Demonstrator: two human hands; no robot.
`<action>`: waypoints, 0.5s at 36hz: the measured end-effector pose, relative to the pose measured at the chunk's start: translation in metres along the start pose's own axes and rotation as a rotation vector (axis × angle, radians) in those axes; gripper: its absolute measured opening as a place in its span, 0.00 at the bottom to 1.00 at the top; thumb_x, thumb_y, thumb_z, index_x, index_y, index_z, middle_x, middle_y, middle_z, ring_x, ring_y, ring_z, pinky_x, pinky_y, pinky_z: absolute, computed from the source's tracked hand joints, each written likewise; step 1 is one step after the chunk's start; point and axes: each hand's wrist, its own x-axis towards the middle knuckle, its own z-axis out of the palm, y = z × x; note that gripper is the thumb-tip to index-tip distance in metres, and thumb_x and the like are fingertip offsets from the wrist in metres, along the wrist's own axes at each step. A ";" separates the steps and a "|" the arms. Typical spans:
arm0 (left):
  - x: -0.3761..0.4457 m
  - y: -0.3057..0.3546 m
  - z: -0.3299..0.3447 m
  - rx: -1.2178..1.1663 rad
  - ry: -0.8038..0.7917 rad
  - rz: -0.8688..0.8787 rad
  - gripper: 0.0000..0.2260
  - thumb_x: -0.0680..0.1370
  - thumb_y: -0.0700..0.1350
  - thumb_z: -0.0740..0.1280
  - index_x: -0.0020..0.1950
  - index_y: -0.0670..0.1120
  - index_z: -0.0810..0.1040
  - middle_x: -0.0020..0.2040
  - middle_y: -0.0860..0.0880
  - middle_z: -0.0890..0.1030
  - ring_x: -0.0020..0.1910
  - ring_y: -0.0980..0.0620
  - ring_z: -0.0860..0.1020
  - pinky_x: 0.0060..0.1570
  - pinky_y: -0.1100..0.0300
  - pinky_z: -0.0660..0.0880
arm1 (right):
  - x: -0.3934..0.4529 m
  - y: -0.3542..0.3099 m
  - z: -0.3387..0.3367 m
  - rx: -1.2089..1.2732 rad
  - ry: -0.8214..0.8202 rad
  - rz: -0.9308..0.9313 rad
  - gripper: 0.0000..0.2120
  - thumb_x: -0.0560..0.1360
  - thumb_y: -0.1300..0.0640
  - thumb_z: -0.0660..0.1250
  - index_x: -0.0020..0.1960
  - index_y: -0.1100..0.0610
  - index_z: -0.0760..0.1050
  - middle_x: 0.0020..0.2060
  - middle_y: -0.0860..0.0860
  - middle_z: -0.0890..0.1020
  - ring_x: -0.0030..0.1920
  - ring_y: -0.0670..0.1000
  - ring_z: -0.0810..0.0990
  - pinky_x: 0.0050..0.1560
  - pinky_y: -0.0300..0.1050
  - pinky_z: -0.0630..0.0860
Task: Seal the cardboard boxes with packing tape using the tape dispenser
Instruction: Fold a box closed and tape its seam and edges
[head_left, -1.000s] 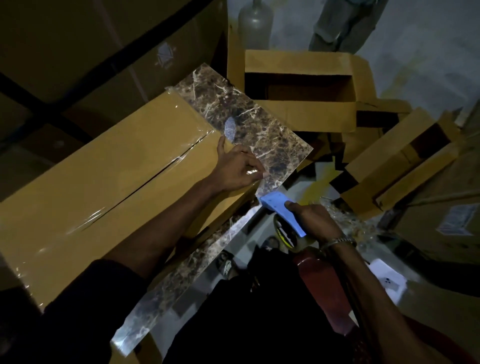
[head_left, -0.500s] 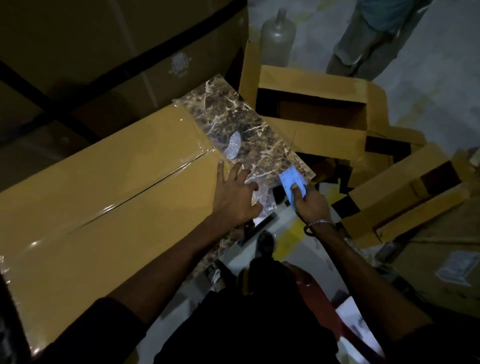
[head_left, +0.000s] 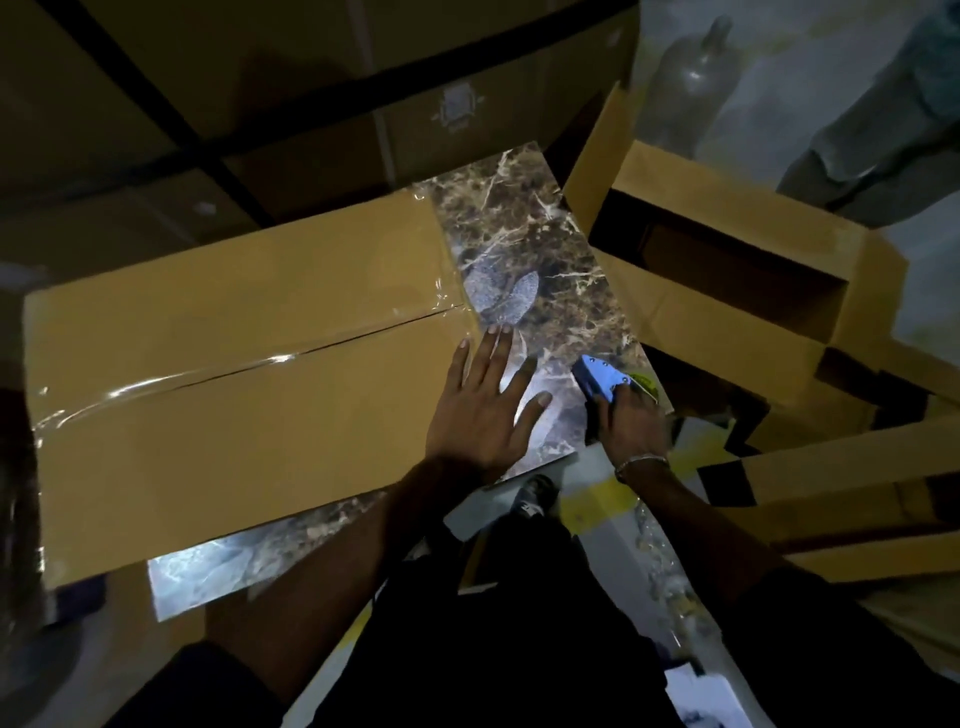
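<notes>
A long flat cardboard box (head_left: 208, 415) lies across the left and middle, clear tape shining along its centre seam. It rests on a dark marbled slab (head_left: 524, 244) that sticks out past its right end. My left hand (head_left: 483, 410) lies flat with spread fingers on the box's right end and the slab. My right hand (head_left: 631, 421) grips the blue tape dispenser (head_left: 600, 379), whose head is down on the slab's right edge, just right of my left hand.
Open empty cardboard boxes (head_left: 727, 270) crowd the right side, with flattened cartons (head_left: 841, 483) below them. Stacked dark cartons (head_left: 260, 104) rise behind. A large water jug (head_left: 691, 83) and another person's legs (head_left: 872, 130) stand at the far right. My shoe (head_left: 532, 493) is on the floor.
My right hand has carried the dispenser up from below the slab's edge onto the slab beside my left hand. My left hand has flattened and spread its fingers. The view has swung left.
</notes>
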 end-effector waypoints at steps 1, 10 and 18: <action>0.000 0.000 0.000 -0.014 0.006 -0.025 0.29 0.88 0.62 0.49 0.83 0.47 0.66 0.86 0.39 0.54 0.86 0.41 0.50 0.83 0.39 0.48 | -0.001 0.000 0.005 0.001 -0.022 0.001 0.13 0.81 0.53 0.69 0.54 0.63 0.78 0.45 0.64 0.83 0.48 0.67 0.81 0.47 0.59 0.77; 0.000 -0.014 -0.012 -0.327 0.187 -0.140 0.17 0.87 0.48 0.62 0.74 0.45 0.77 0.78 0.43 0.72 0.78 0.43 0.69 0.75 0.44 0.66 | -0.037 -0.064 -0.062 0.282 0.260 0.133 0.15 0.81 0.58 0.60 0.61 0.66 0.78 0.54 0.64 0.81 0.56 0.66 0.79 0.54 0.58 0.78; -0.022 -0.067 -0.022 -0.254 0.198 0.000 0.16 0.87 0.47 0.63 0.73 0.47 0.79 0.74 0.48 0.78 0.75 0.47 0.73 0.74 0.45 0.66 | -0.102 -0.179 -0.107 0.611 0.114 -0.173 0.22 0.87 0.50 0.55 0.78 0.58 0.68 0.76 0.54 0.70 0.75 0.55 0.69 0.72 0.47 0.68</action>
